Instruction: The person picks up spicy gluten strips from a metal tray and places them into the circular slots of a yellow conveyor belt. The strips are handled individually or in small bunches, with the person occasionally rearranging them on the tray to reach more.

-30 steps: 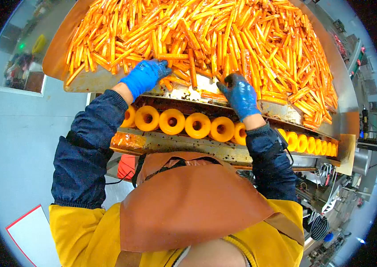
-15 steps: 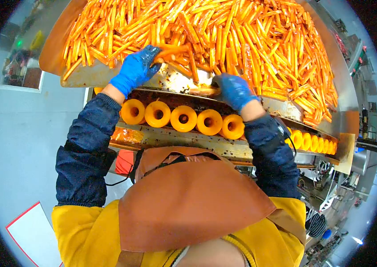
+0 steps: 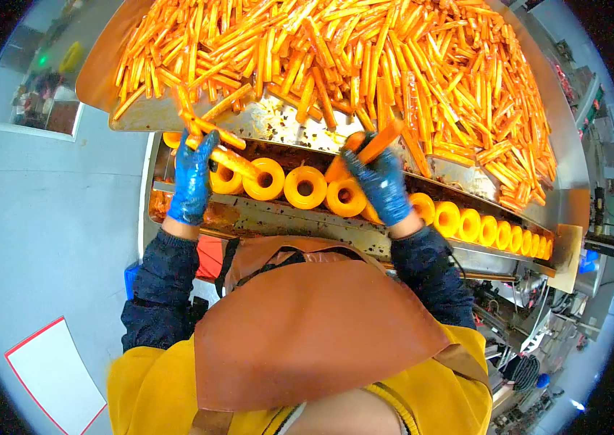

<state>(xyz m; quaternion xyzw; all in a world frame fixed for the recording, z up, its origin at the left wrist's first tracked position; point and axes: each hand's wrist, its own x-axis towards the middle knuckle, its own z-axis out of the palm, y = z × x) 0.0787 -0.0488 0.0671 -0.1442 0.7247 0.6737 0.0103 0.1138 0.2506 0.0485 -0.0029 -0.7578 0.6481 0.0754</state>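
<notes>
My left hand, in a blue glove, is closed around a few orange sauce-coated sticks, which point to the right over the left end of a row of yellow funnels. In my right hand, also gloved in blue, are orange sticks too; one slants up past the fingers and another hangs lower, over a funnel. Behind both hands lies a large heap of the same glossy sticks on a metal tray. The fingertips of my right hand are partly hidden by the sticks.
The funnel row runs on to the right along the tray's front. A metal ledge with dark crumbs lies between the funnels and my brown apron. At the lower right are machine parts and cables; a red-edged white panel lies lower left.
Both hands have drawn back from the heap towards me, over the funnels, with sticks in them. My left hand has also shifted left. The view has moved slightly.
</notes>
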